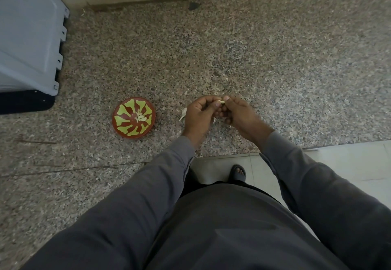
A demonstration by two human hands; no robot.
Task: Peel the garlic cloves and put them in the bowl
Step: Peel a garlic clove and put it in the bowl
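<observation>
Between the fingers (226,98) of both hands, raised just above the speckled stone counter (275,58), sits a single pale garlic clove (221,102). The left hand (198,117) curls round it from one side and the right hand (239,114) from the other, each thumb and forefinger pinching an end, the remaining fingers bunched loosely beneath. Just below and to the left of the fingers lie a few papery skins (183,114) on the counter. Further left of the fingers, well apart from them, stands the red-and-green bowl (133,117), with several peeled cloves (140,117) gathered at its centre.

A clove like this is likely light and firm, but slick once bare, with a skin that is thin, dry and quick to tear. Holding it at its two ends looks sensible: one pinch steadies the body while the other nail catches the loose edge of skin at the tip. Too hard a squeeze could make it shoot out.
</observation>
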